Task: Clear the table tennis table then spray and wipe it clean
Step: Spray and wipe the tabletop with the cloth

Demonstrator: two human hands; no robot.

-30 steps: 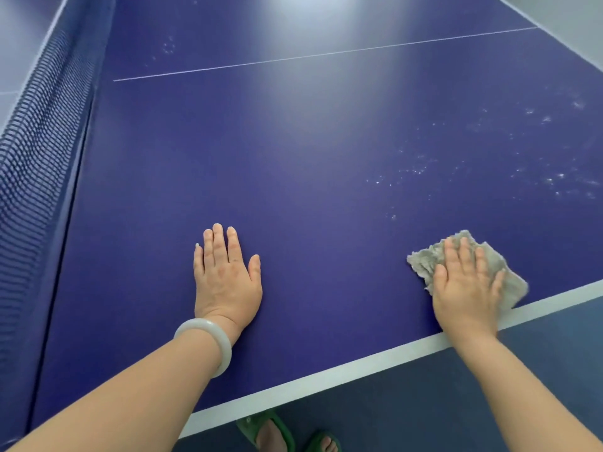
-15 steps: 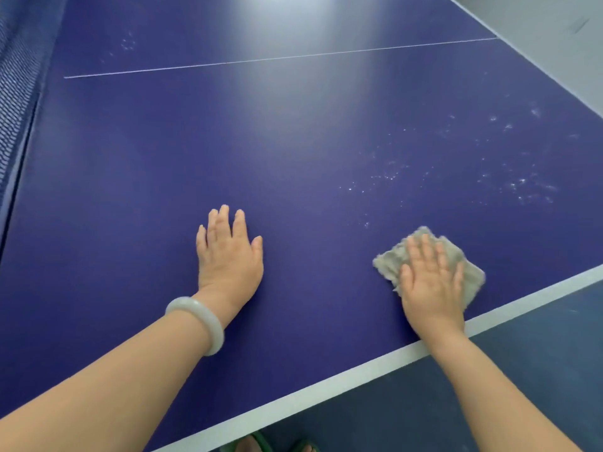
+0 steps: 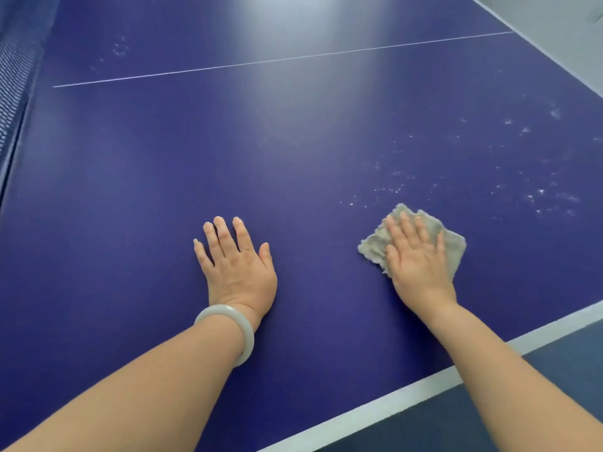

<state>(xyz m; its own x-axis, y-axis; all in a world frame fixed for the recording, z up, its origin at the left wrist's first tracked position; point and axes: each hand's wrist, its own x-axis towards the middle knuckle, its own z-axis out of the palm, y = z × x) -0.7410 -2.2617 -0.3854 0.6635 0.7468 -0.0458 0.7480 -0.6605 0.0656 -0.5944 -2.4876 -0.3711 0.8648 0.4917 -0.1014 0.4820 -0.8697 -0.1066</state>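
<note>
Blue table (image 3: 293, 151), cloth (image 3: 453, 243) under right hand (image 3: 417, 265)

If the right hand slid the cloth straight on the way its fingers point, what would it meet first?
The right hand lies flat on the grey cloth, fingers pointing up the table. Just ahead lie the white spray droplets on the blue table tennis table; beyond them the surface looks free, as far as the view shows.

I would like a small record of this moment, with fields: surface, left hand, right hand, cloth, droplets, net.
surface: blue table tennis table, white edge line near the person
left hand: flat on the table, holds nothing
right hand: fingers straight, presses the cloth
cloth: grey, crumpled, under the right hand
droplets: white specks beyond and right of the cloth
net: far left
</note>
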